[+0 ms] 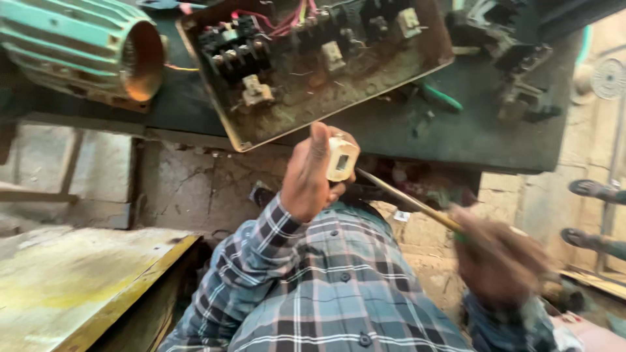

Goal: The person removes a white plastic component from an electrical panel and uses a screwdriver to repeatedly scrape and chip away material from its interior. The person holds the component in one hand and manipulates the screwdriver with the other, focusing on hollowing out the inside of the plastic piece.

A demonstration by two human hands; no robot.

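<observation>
Cream switch block (pixel 341 158) held up near chest, left hand (pixel 312 173) clenched round it, thumb raised. Right hand (pixel 502 259) blurred, fingers wrapped on green-handled screwdriver (pixel 407 199), shaft tip meeting block's lower edge. Beyond, dark tabletop (pixel 456 133) carries rusty electrical panel (pixel 313 65); teal motor (pixel 81 49) far left. Risk, judged: block unsupported in air, so tip may slip off toward left fingers (pixel 339 190); block might also drop to floor.

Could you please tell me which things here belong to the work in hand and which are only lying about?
In hand: cream block in left hand; screwdriver in right hand.

Lying about: rusty panel, green motor, green-handled tool, yellow-edged board.
</observation>
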